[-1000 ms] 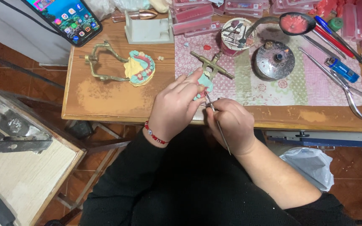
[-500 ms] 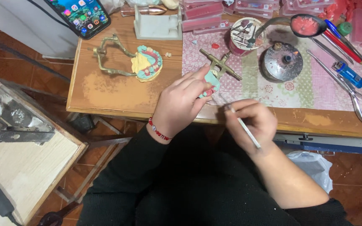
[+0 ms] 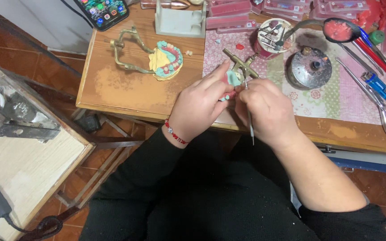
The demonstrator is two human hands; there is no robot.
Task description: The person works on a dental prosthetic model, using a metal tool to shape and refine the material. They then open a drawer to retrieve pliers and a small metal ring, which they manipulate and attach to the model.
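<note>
My left hand [image 3: 199,105] grips a small teal and pink dental model [image 3: 231,85] fixed to a brass articulator arm [image 3: 240,62], held just above the front edge of the wooden table [image 3: 126,91]. My right hand [image 3: 266,109] pinches a thin metal carving tool [image 3: 248,114], whose upper tip meets the model while its lower end points toward my lap. The two hands are close together, nearly touching. A red bead bracelet [image 3: 175,132] circles my left wrist. Most of the model is hidden behind my fingers.
A second yellow and teal model in a brass frame [image 3: 157,58] lies at left, a smartphone [image 3: 101,11] beyond it. A round metal burner [image 3: 311,67], a cup of burs [image 3: 271,38], a spoon of red wax [image 3: 340,29], pliers and a blue lighter [image 3: 378,85] sit right. Low side table [image 3: 27,165] at left.
My right hand has moved up and left from beside the model back onto it. The tool now stands upright against the model. The view has shifted slightly.
</note>
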